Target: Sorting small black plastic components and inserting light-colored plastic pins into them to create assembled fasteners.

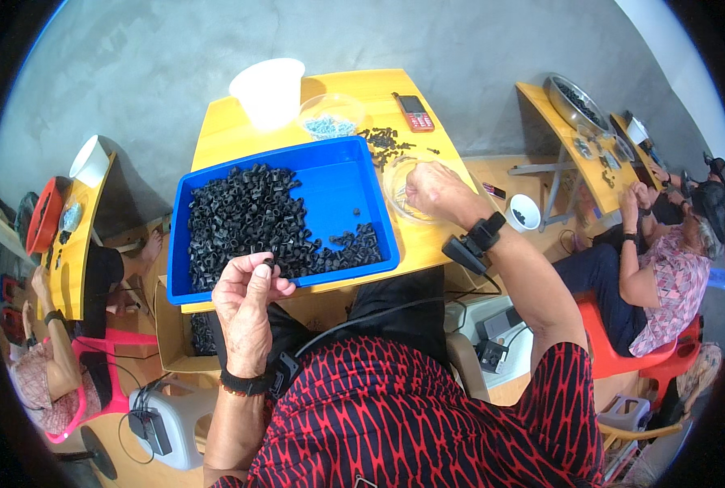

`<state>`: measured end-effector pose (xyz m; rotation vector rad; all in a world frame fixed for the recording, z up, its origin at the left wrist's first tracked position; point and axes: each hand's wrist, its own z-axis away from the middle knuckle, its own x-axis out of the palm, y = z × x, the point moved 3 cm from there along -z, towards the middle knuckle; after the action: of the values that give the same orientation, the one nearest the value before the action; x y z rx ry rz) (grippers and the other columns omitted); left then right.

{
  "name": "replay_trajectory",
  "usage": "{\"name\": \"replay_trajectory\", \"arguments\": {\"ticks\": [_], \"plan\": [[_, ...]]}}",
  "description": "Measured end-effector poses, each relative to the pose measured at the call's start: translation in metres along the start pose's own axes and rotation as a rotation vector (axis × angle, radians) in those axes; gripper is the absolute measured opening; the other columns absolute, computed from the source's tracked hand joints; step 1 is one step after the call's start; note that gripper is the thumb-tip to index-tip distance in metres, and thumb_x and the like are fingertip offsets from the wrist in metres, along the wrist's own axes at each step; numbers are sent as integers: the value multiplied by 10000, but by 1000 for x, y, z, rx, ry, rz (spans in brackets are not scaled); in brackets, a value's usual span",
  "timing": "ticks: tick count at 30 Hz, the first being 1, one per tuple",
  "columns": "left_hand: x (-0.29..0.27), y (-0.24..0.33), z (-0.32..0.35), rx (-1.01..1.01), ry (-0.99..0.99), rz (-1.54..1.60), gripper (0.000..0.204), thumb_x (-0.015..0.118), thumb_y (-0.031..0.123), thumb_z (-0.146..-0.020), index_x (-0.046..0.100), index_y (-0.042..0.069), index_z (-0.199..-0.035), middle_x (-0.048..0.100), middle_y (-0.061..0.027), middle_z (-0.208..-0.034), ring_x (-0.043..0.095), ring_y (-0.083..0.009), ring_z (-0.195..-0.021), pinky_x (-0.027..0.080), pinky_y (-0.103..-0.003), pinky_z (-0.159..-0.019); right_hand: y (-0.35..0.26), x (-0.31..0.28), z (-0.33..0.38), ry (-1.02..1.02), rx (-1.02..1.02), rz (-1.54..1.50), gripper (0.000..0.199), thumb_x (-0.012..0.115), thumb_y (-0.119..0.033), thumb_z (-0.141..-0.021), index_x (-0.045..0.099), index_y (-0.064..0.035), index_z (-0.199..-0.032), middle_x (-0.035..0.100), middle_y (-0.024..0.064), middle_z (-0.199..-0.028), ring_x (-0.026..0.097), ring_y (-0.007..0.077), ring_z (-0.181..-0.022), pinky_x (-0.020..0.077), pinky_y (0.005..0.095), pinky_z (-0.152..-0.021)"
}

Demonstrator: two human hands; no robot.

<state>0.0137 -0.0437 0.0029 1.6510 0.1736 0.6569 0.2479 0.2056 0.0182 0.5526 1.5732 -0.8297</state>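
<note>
We pinch a small black plastic piece (270, 263) in our left hand (245, 305), at the near rim of the blue tray (342, 191) of such pieces. Our right hand (436, 191) reaches into a clear bowl (401, 195) on the yellow surface (216, 134), fingers curled; we cannot tell what they hold.

Black parts (249, 215) fill a blue tray (342, 175) on a yellow table (354, 85).

- white plastic bucket (268, 91) sitting at the far end of the yellow wooden table (216, 122)
- red push-button phone (416, 113) near it
- little white bowl (525, 213) down on the floor
- cardboard box (175, 342) under the table
</note>
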Motion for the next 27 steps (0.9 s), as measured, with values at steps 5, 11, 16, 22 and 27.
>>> {"name": "replay_trajectory", "arguments": {"ticks": [5,11,16,22,27], "plan": [[3,-1,0,-13,-8,18,174,621,133,-982,622,8,-1103,657,-75,-911,653,-135,-717,592,-315,-692,14,-9,10,74,-12,-147,122,666,-80,-787,706,25,-834,688,227,-831,679,355,-797,528,416,-739],[1,-2,-2,-14,-14,18,163,612,113,-983,624,6,-1105,660,-80,-916,658,-139,-721,593,-319,-695,24,-26,23,-21,63,-454,142,675,-81,-835,675,45,-901,681,106,-750,669,158,-709,526,302,-644],[1,1,-2,-26,-27,33,155,606,103,-985,625,4,-1102,658,-83,-914,656,-143,-720,595,-327,-700,16,-31,35,-16,58,-1035,147,694,-120,-890,651,9,-948,694,81,-797,671,116,-725,521,240,-638],[3,5,-2,-38,-42,49,151,606,100,-984,624,4,-1099,654,-88,-914,649,-153,-725,596,-345,-716,-16,-32,46,37,-74,-1241,105,704,-75,-886,631,-2,-903,677,77,-847,676,127,-704,547,247,-626],[4,5,0,-29,-65,98,147,606,94,-983,623,3,-1097,653,-89,-915,647,-155,-727,596,-347,-721,-58,-40,51,-20,-97,-1340,104,693,17,-868,610,13,-930,671,84,-842,680,132,-723,555,240,-629]]}}
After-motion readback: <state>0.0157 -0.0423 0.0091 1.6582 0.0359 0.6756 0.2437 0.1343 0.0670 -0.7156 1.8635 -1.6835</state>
